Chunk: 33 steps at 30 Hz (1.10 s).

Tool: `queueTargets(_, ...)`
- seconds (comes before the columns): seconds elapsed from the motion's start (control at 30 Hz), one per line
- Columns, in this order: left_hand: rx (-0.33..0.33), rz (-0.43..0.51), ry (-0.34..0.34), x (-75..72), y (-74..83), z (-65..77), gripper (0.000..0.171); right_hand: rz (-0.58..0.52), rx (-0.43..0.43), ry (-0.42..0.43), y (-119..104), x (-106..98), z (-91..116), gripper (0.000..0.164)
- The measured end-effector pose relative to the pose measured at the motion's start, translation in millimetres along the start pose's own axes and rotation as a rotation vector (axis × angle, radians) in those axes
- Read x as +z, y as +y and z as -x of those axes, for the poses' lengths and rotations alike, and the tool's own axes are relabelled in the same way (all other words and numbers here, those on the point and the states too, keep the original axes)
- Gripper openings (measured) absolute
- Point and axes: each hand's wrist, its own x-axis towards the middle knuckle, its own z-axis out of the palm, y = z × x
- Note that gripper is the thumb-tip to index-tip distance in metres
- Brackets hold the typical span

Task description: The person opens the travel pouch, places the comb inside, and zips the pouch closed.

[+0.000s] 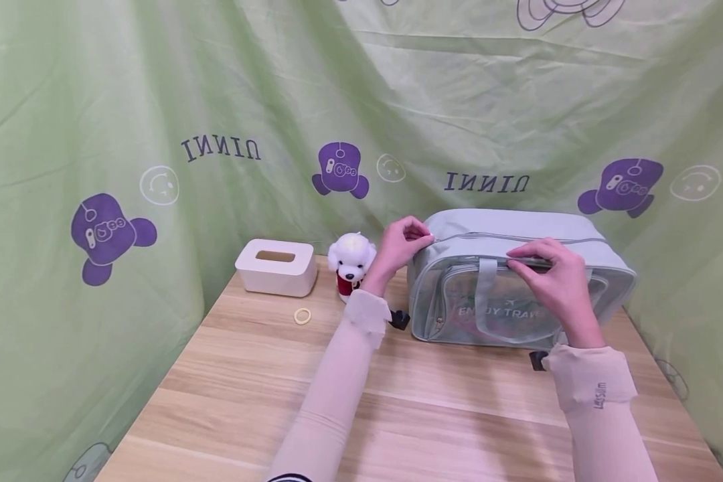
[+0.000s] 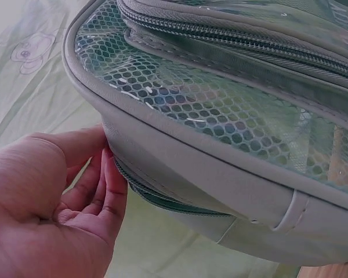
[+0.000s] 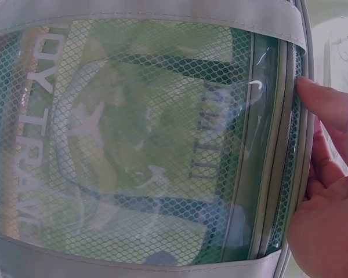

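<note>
A pale grey-green travel bag [image 1: 518,224] with a clear mesh front pocket stands upright at the right of the table. At its upper left corner my left hand [image 1: 402,242] pinches the bag beside the top zipper [image 2: 162,200]; whether a zipper pull lies between the fingertips is hidden. My right hand [image 1: 557,281] grips the top front edge, thumb on the front [image 3: 304,87] and fingers over the top. Printed lettering [image 3: 37,133] shows on the clear front. A strap handle [image 1: 487,294] hangs down over the pocket.
Left of the bag stands a white toy dog [image 1: 351,258] in red clothing, partly behind my left wrist. A white tissue box [image 1: 277,271] sits farther left, with a small yellowish ring [image 1: 302,316] before it. Green patterned cloth [image 1: 265,194] hangs around the wooden table [image 1: 241,388].
</note>
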Motion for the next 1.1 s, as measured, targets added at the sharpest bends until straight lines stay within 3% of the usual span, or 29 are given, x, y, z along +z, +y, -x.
queueTargets(0.23,0.004,0.037,-0.044,0.2,1.2,-3.3,0.022,-0.008,0.003,0.003,-1,0,0,0.016)
queueTargets(0.47,0.008,-0.126,-0.084,-2.8,5.2,-3.4,0.025,-0.007,0.005,0.000,-2,-1,-1,0.016)
queueTargets(0.67,0.015,-0.223,-0.179,-4.9,9.0,-4.5,0.021,-0.004,0.006,-0.004,-2,-2,-1,0.016)
queueTargets(0.83,0.022,-0.249,-0.247,-8.0,10.4,-5.8,0.015,-0.010,0.007,-0.012,-2,-2,-1,0.017)
queueTargets(1.1,0.027,-0.265,-0.246,-7.6,11.1,-6.3,0.013,-0.022,0.001,-0.011,-2,-4,-2,0.017)
